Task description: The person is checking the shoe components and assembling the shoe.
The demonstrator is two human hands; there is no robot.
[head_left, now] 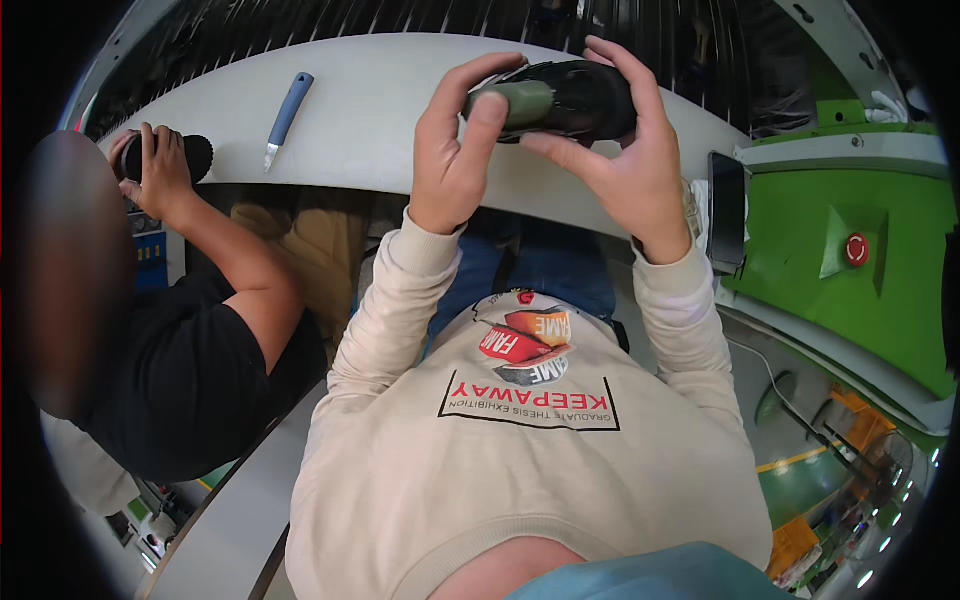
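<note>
A black shoe (pixel 590 98) with an olive green part at its left end is held up between both my hands over the pale table. My left hand (pixel 456 150) wraps the green end, its thumb lying against the green surface. The rounded black end sits in my right hand (pixel 638 150), fingers over the far side and thumb along the near side. The undersides of the shoe are hidden. Off to the left on the table lies a small knife (pixel 288 118) with a blue handle and a short metal blade, apart from my hands.
The curved pale table (pixel 370 120) runs in front of me, with dark slats (pixel 420 18) beyond. A co-worker (pixel 190 330) at left holds a dark shoe-like item (pixel 197 158). A green machine panel (pixel 800 220) with a red button (pixel 857 250) and a black phone-like slab (pixel 727 205) stand right.
</note>
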